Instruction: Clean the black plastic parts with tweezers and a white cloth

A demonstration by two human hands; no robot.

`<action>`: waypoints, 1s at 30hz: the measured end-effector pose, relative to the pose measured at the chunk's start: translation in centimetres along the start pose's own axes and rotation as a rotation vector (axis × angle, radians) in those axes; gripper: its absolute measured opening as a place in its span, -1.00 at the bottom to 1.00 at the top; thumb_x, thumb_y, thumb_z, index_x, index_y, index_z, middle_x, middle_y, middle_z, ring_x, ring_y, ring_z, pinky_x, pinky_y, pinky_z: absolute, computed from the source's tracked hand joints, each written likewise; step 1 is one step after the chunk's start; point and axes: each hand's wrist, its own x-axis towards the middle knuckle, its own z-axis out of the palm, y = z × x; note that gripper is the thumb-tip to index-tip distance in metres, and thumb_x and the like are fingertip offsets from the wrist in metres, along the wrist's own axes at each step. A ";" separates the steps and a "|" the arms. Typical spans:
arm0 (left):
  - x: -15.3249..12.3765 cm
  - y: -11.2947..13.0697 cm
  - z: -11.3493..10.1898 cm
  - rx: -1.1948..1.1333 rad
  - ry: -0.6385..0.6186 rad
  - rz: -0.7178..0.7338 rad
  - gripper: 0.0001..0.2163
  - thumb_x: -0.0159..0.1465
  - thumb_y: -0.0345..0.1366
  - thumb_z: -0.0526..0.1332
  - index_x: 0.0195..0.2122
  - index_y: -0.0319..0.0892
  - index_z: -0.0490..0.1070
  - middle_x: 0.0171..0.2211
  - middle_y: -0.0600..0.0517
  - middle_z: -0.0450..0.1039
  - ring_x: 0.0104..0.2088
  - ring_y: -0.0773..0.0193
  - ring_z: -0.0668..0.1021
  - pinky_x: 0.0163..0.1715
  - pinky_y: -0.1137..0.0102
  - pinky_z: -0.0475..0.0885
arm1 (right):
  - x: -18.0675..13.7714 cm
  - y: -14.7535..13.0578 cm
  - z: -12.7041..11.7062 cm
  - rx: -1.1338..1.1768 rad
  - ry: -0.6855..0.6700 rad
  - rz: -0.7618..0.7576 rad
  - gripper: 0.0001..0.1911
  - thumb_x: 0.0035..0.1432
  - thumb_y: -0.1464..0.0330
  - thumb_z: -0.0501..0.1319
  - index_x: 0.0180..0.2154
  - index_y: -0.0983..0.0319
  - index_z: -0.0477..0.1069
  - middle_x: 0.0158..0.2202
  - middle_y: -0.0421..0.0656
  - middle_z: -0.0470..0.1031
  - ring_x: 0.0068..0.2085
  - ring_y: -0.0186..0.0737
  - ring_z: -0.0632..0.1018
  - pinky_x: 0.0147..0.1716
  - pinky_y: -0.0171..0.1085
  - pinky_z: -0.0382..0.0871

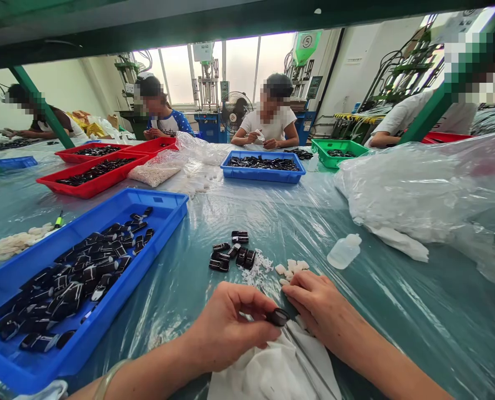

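Observation:
My left hand (234,325) pinches a small, glossy black oval part (278,317) between thumb and fingers. Beside it, my right hand (320,308) rests low with its fingers curled together, the tips at a little heap of white soft pieces (291,268); whatever they may grip is hidden. Under the black part, a thin metal tool (311,364) slants across a crumpled white cloth (268,372). Ahead of my hands lie several loose black parts (233,253) and a scatter of white shreds (258,269).
At left stands a long blue tray (155,198) of black parts. A translucent squeeze bottle (344,251) lies at right, near big plastic bags (414,189). Across the table are red trays (80,189), another blue tray (264,174), a green tray (334,161) and co-workers. A green beam (189,28) crosses overhead.

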 end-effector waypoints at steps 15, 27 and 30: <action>0.2 0.1 0.0 -0.085 -0.059 -0.078 -0.86 -0.03 -0.39 0.31 -0.42 -0.31 0.44 -0.60 0.04 0.45 -0.59 0.39 0.49 -0.58 0.53 0.40 | 0.2 -3.6 -4.0 0.839 0.141 0.367 -0.82 0.06 0.26 0.21 -0.33 0.21 0.50 -0.44 -0.15 0.53 -0.39 -0.22 0.53 -0.41 -0.31 0.44; 0.2 0.1 0.1 -0.103 -0.070 -0.086 -0.82 -0.05 -0.34 0.34 -0.44 -0.31 0.44 -0.59 0.04 0.45 -0.60 0.39 0.49 -0.58 0.52 0.40 | -0.1 -3.7 -3.7 0.812 0.167 0.326 -0.82 0.10 0.31 0.19 -0.23 0.15 0.47 -0.35 -0.15 0.53 -0.33 -0.22 0.54 -0.34 -0.29 0.46; 0.1 0.2 0.1 -0.106 -0.072 -0.093 -0.81 -0.05 -0.32 0.35 -0.44 -0.31 0.44 -0.59 0.04 0.45 -0.60 0.39 0.49 -0.58 0.52 0.40 | 0.0 -4.0 -3.6 0.823 0.182 0.289 -0.91 0.07 0.32 0.22 -0.39 0.17 0.49 -0.46 -0.18 0.51 -0.41 -0.25 0.51 -0.40 -0.30 0.43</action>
